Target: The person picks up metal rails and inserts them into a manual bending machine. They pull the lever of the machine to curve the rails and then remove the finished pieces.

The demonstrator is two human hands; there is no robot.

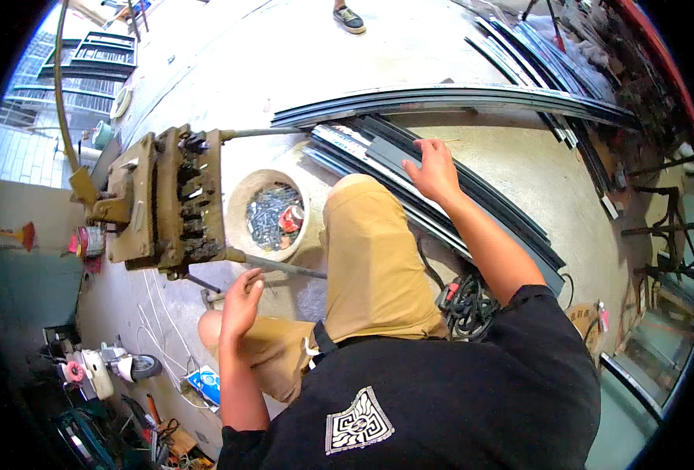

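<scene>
My right hand point(434, 171) is over a stack of long dark metal profiles point(480, 188) lying on the floor to the right of my knee. Its thumb stands apart from the fingers, and nothing shows in its grasp; whether it touches the top profile I cannot tell. My left hand point(241, 304) is above my left thigh, fingers stretched and holding nothing, near the lower metal rod point(284, 268) of a heavy, worn press-like machine point(167, 204). A pale bucket point(238, 205) beside that machine contains many small metal scraps and a crushed red can point(290, 218).
One long bundle of dark profiles point(441, 100) lies crosswise ahead, with more lengths point(519, 59) at the far right. A coiled dark cable point(472, 305) is by my right hip. A toy-like white scooter point(120, 362) stands at lower left. Another person's shoe point(350, 19) shows at the top.
</scene>
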